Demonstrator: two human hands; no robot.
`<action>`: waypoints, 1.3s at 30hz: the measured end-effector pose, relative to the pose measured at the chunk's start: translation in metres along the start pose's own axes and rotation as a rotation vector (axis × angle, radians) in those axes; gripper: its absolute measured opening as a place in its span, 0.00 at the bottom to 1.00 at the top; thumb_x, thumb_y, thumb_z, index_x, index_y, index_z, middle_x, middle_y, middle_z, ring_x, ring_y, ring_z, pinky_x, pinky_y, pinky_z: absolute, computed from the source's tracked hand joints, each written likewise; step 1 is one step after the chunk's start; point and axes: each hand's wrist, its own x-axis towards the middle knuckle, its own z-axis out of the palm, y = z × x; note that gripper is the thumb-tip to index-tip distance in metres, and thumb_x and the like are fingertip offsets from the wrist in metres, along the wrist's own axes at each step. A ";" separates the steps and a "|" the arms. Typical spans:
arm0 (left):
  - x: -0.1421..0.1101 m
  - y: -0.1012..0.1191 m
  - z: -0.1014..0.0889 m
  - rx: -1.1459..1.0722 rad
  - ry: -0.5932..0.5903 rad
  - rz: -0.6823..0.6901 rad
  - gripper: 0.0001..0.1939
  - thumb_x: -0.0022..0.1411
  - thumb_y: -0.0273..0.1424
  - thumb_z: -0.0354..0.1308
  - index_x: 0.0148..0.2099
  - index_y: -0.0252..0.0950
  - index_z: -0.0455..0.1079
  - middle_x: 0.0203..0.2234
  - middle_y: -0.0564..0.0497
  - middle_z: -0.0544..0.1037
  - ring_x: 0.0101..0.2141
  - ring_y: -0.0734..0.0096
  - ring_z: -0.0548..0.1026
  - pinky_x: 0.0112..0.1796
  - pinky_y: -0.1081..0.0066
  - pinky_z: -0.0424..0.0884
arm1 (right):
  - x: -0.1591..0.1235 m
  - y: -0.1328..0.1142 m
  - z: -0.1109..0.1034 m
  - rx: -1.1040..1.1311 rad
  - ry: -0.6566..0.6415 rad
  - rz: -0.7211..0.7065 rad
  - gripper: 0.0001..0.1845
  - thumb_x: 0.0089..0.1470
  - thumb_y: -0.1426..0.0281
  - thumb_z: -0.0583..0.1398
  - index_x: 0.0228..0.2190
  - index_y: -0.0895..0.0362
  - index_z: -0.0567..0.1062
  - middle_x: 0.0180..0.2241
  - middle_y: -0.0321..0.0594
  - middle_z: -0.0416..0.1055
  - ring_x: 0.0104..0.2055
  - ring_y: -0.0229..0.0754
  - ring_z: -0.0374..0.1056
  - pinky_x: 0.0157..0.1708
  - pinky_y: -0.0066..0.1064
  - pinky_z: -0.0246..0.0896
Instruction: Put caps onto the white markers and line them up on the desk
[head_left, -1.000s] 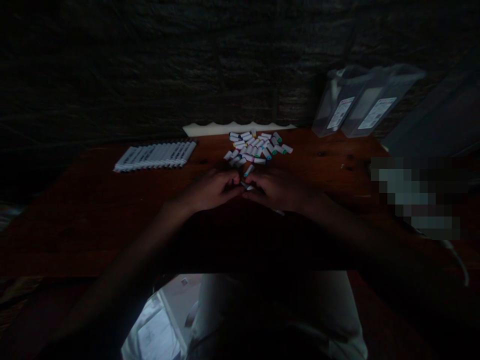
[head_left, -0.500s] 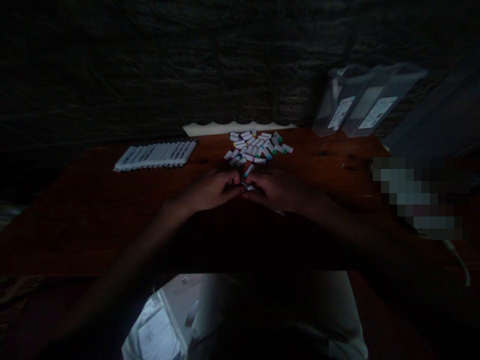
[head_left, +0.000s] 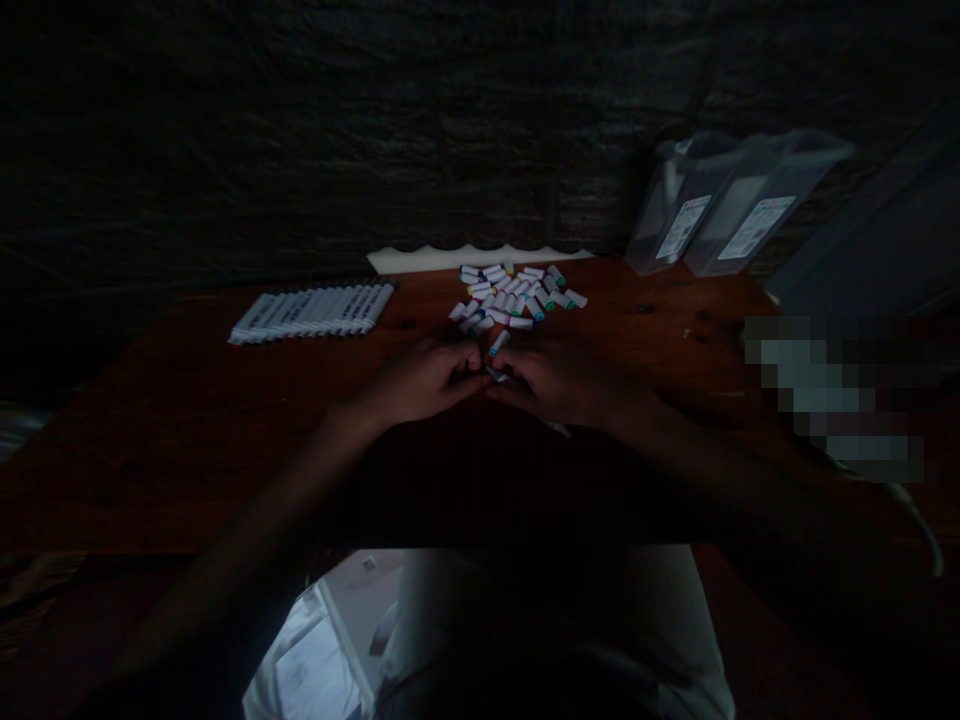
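Observation:
My left hand and my right hand meet close together over the table, fingers curled in and thumbs toward each other. Between their fingertips shows a small white marker piece, mostly covered by the right fingers; whether it is a cap or a barrel is too dark to tell. What the left fingers pinch is hidden. Just beyond the fingertips lies a white marker cap with a blue end. Behind it is a loose pile of marker caps with coloured ends. Another white piece pokes out below the right hand.
A neat row of white markers lies at the left on the wooden table. Two clear plastic containers with labels stand at the back right. A wavy-edged white strip runs along the dark wall. A cable trails at the right.
Both hands stay in nearly the same place, with only a slight shift at the fingertips. The cap pile and marker row look the same.

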 end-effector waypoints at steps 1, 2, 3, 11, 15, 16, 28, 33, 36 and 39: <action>0.000 0.000 0.000 0.002 0.000 -0.001 0.10 0.63 0.37 0.54 0.37 0.36 0.69 0.29 0.51 0.73 0.29 0.70 0.69 0.30 0.71 0.62 | 0.000 0.000 0.000 0.002 0.004 0.001 0.14 0.60 0.62 0.57 0.42 0.58 0.72 0.43 0.47 0.72 0.46 0.45 0.66 0.44 0.34 0.56; 0.000 0.000 0.000 0.003 -0.001 0.000 0.09 0.63 0.37 0.54 0.37 0.36 0.69 0.29 0.51 0.73 0.29 0.70 0.69 0.30 0.71 0.62 | 0.000 0.000 0.000 0.003 0.008 0.001 0.14 0.60 0.61 0.58 0.42 0.58 0.72 0.43 0.46 0.72 0.46 0.45 0.65 0.44 0.34 0.56; 0.000 0.000 0.000 0.003 -0.002 0.002 0.09 0.63 0.37 0.54 0.36 0.36 0.69 0.29 0.51 0.73 0.29 0.70 0.69 0.30 0.71 0.61 | 0.000 0.000 0.000 0.001 0.008 0.004 0.14 0.60 0.61 0.58 0.41 0.58 0.72 0.43 0.46 0.72 0.46 0.45 0.66 0.43 0.34 0.56; 0.000 -0.003 0.001 -0.010 -0.005 0.016 0.09 0.63 0.36 0.54 0.37 0.36 0.69 0.30 0.51 0.73 0.30 0.70 0.70 0.30 0.72 0.61 | 0.000 -0.002 -0.002 -0.014 -0.002 0.001 0.14 0.60 0.62 0.57 0.41 0.59 0.72 0.42 0.47 0.73 0.44 0.45 0.66 0.43 0.34 0.56; 0.000 -0.004 0.002 -0.010 -0.011 -0.004 0.09 0.63 0.36 0.54 0.37 0.36 0.69 0.29 0.51 0.73 0.29 0.71 0.69 0.30 0.72 0.61 | 0.000 -0.001 0.000 -0.002 0.012 -0.008 0.13 0.60 0.62 0.58 0.40 0.59 0.72 0.41 0.47 0.73 0.43 0.45 0.66 0.42 0.35 0.56; 0.000 -0.004 0.002 -0.012 -0.011 -0.005 0.09 0.63 0.36 0.54 0.37 0.36 0.69 0.29 0.51 0.73 0.29 0.71 0.69 0.30 0.71 0.61 | 0.000 0.000 0.000 0.002 0.016 -0.010 0.13 0.60 0.62 0.58 0.40 0.59 0.72 0.41 0.47 0.73 0.43 0.45 0.66 0.41 0.35 0.56; 0.000 -0.003 0.002 -0.008 -0.002 0.012 0.08 0.64 0.35 0.54 0.37 0.36 0.69 0.29 0.51 0.73 0.30 0.72 0.69 0.31 0.72 0.61 | 0.000 0.000 0.000 -0.003 0.011 -0.003 0.13 0.60 0.62 0.58 0.41 0.59 0.72 0.41 0.47 0.72 0.44 0.44 0.66 0.43 0.34 0.56; 0.000 -0.003 0.002 -0.016 -0.005 0.004 0.09 0.64 0.36 0.53 0.37 0.36 0.69 0.29 0.51 0.73 0.29 0.71 0.69 0.30 0.71 0.61 | 0.000 -0.001 0.000 -0.011 0.006 0.004 0.13 0.60 0.62 0.58 0.40 0.59 0.72 0.41 0.47 0.73 0.44 0.44 0.66 0.42 0.34 0.56; 0.000 -0.003 0.002 -0.009 -0.009 0.011 0.09 0.63 0.36 0.53 0.38 0.36 0.70 0.29 0.51 0.73 0.30 0.70 0.69 0.31 0.70 0.62 | 0.000 0.000 0.001 -0.014 0.011 0.000 0.14 0.60 0.61 0.57 0.41 0.59 0.72 0.41 0.47 0.73 0.44 0.45 0.66 0.42 0.34 0.57; 0.001 -0.003 0.001 0.003 -0.007 0.012 0.09 0.63 0.35 0.54 0.38 0.36 0.70 0.30 0.50 0.73 0.31 0.69 0.70 0.31 0.70 0.62 | 0.000 0.001 0.001 -0.019 0.009 -0.004 0.14 0.60 0.61 0.57 0.41 0.59 0.72 0.42 0.47 0.73 0.44 0.45 0.66 0.43 0.34 0.57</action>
